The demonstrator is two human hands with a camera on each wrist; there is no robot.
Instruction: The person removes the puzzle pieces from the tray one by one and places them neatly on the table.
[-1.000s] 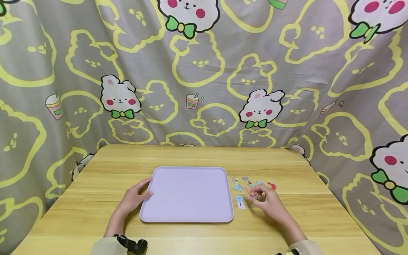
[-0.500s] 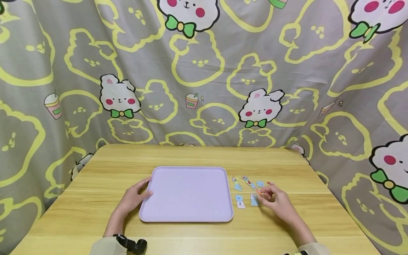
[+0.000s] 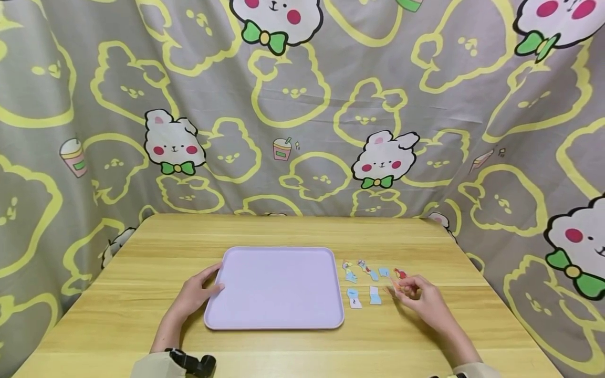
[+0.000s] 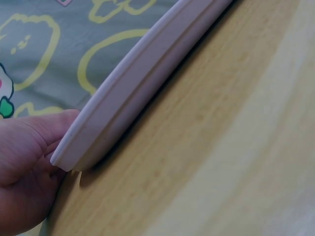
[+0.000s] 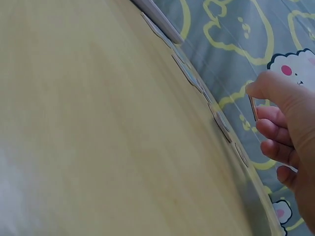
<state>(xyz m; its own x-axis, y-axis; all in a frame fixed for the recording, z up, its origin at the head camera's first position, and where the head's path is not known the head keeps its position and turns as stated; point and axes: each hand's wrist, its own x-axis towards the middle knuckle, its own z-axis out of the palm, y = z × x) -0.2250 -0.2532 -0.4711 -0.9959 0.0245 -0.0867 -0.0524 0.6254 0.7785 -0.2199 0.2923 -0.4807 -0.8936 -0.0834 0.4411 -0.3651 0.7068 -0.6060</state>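
A flat lilac tray lies on the wooden table. My left hand grips its left edge; in the left wrist view, the thumb lies on the rim and curled fingers are at the edge beneath. To the right of the tray, my right hand pinches a small orange puzzle piece just above the table. The right wrist view shows this piece as thin and edge-on, between thumb and fingers. Several flat puzzle pieces lie between tray and hand, among them a blue-and-white piece and a blue-and-lilac piece. A red piece lies just behind the fingers.
The wooden table reaches back to a grey curtain with yellow outlines and white rabbits. Behind the nearer pieces are a yellow-and-blue piece, a multicoloured piece and a small blue piece.
My right hand has moved right with the orange puzzle piece, uncovering the blue-and-white piece. My left hand has stayed at the tray's edge. The view has shifted slightly.
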